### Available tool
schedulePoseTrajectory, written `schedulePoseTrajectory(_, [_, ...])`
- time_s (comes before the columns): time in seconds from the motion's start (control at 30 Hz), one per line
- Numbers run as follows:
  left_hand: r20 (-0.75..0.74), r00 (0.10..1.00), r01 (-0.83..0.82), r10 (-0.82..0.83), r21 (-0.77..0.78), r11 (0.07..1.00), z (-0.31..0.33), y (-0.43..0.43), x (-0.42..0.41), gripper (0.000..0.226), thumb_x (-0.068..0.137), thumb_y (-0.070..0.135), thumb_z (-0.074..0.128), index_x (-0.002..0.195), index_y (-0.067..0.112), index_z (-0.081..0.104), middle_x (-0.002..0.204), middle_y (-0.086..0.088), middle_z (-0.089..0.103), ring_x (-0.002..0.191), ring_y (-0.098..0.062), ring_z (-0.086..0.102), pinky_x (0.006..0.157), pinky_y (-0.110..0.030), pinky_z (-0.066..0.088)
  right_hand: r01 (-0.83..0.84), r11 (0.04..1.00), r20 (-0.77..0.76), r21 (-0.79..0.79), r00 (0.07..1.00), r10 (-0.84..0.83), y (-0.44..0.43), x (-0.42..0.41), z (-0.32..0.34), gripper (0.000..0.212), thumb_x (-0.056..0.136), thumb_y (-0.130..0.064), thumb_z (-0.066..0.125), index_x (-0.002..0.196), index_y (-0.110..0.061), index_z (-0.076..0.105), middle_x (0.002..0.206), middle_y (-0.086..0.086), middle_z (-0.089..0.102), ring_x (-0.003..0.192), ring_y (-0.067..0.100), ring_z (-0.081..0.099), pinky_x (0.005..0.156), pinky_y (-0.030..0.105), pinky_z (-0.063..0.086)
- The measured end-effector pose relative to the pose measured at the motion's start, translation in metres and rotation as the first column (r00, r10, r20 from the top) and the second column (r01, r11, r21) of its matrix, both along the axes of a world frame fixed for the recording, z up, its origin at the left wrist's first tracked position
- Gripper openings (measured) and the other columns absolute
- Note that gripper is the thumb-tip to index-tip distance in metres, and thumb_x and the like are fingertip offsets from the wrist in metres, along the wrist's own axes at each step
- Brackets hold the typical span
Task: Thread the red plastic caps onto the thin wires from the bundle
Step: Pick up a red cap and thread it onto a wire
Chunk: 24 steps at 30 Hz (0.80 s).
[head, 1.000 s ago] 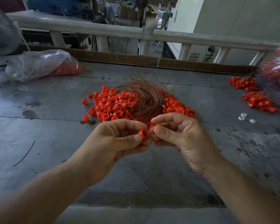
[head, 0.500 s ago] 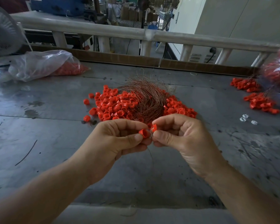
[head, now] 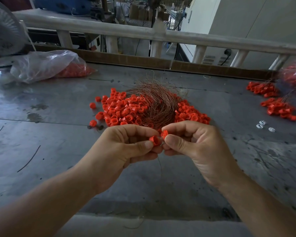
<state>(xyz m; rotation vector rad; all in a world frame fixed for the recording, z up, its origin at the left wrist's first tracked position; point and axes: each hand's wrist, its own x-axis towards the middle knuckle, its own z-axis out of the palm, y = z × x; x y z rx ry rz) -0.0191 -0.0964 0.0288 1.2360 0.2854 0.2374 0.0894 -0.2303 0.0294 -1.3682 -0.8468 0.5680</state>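
Left hand [head: 126, 151]: pinching red cap [head: 153, 140].
Right hand [head: 195, 147]: pinching second cap [head: 164, 134] at 1 o'clock.
Change: caps closer, likely threading.

Table top [head: 58, 108]: grey sheet metal, dull sheen, scratched and stained, seams seen.
Red caps [head: 120, 112]: moulded plastic, smooth, slight gloss noted on rims.
Wire bundle [head: 154, 106]: thin bare metal strands, copper-coloured, glinting.
Bag [head: 41, 65]: clear plastic film, crinkled, glossy highlights seen.
Strip [head: 126, 59] along far table edge: brown, matt, cardboard-like.
Railing [head: 109, 31]: pale painted surface, matt, worn and chipped in places.
Small white pieces [head: 261, 124]: material not to be told.
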Motion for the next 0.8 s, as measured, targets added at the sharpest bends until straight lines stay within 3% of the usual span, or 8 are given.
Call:
schedulePoseTrajectory(0.13, [0.005,1.0,-0.002,0.002,0.016,1.0,-0.0005,0.0,-0.002,0.022,0.058,0.005,0.063,0.076,0.009,0.074,0.074,-0.012,0.072,0.068,-0.017,0.07,0.057,-0.019,0.054,0.019,1.0,0.05,0.0,0.999,-0.019,0.0006,0.0001,-0.0014,0.024,0.058,-0.03,0.071,0.08,-0.024,0.072,0.073,-0.001,0.07,0.066,0.013,0.067,0.058,0.019,0.053])
schedulePoseTrajectory(0.33, [0.013,1.0,-0.009,0.008,0.04,0.999,-0.0006,-0.0014,-0.0015,0.025,0.056,0.006,0.063,0.078,0.009,0.074,0.072,-0.011,0.072,0.067,-0.016,0.07,0.058,-0.02,0.054,0.082,0.997,0.277,-0.011,0.958,-0.076,0.002,-0.0049,-0.0059,0.018,0.061,-0.028,0.071,0.079,-0.03,0.07,0.079,-0.009,0.071,0.072,0.009,0.068,0.066,0.02,0.054])
schedulePoseTrajectory(0.57, [0.028,1.0,0.003,-0.006,0.096,0.995,-0.001,-0.0014,0.0,0.026,0.056,0.009,0.064,0.077,0.017,0.076,0.073,-0.007,0.073,0.069,-0.014,0.07,0.06,-0.018,0.053,0.116,0.993,0.38,-0.009,0.919,-0.104,0.0028,-0.0075,-0.0072,0.021,0.061,-0.025,0.071,0.081,-0.031,0.069,0.082,-0.009,0.069,0.074,0.006,0.067,0.068,0.017,0.052])
schedulePoseTrajectory(0.8, [0.04,0.999,-0.008,0.002,0.15,0.989,-0.0025,-0.003,-0.0013,0.026,0.055,0.012,0.064,0.075,0.024,0.076,0.076,-0.006,0.073,0.071,-0.016,0.07,0.06,-0.017,0.053,0.119,0.993,0.381,-0.026,0.919,-0.101,0.0035,-0.0086,-0.007,0.02,0.061,-0.025,0.071,0.081,-0.029,0.068,0.079,-0.009,0.07,0.072,0.006,0.068,0.066,0.019,0.054])
